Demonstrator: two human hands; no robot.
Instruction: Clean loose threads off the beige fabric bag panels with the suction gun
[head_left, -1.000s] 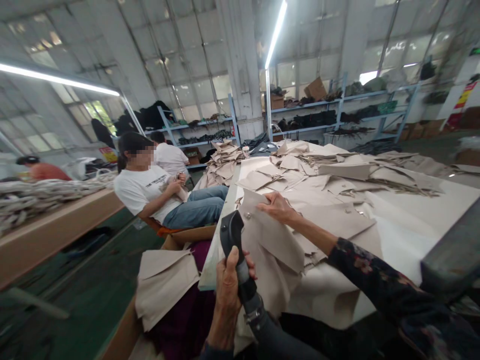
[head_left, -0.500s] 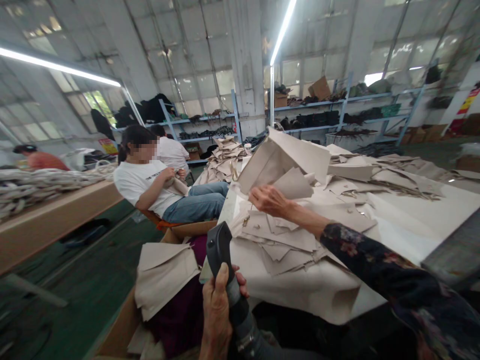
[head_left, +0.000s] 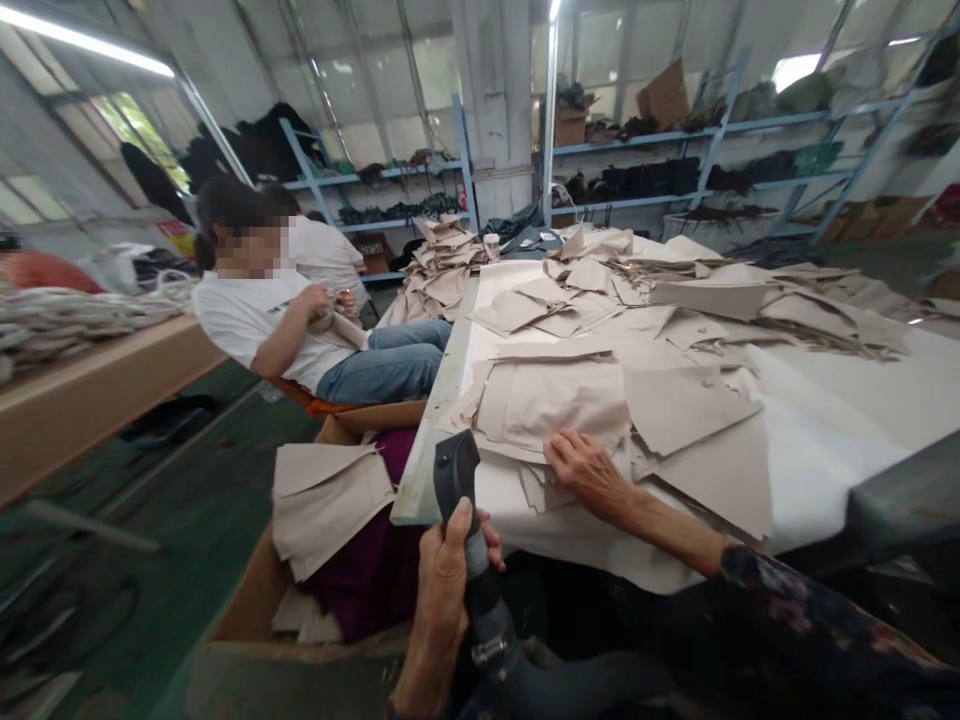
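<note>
My left hand (head_left: 444, 580) is wrapped round the black nozzle (head_left: 456, 475) of a thick, ribbed dark hose (head_left: 491, 640), its thumb along the top. The nozzle's angled head stands upright in front of the table's near left corner. My right hand (head_left: 589, 470) has its fingers curled on the near edge of a beige fabric piece (head_left: 562, 400), which lies nearly flat on the table with stitched seams showing. Under and beside it are more beige fabric pieces (head_left: 686, 410).
Heaps of beige pieces (head_left: 442, 270) lie along the white-covered table (head_left: 832, 410). A cardboard box (head_left: 247, 590) at the left holds purple cloth (head_left: 375, 570) and a beige piece (head_left: 330, 500). A seated co-worker (head_left: 262, 300) handles fabric beyond it. Blue shelves (head_left: 630, 145) stand behind.
The beige fabric piece, raised and folded over before, now lies down on the table. My right hand has come nearer with its edge. My left hand still grips the nozzle.
</note>
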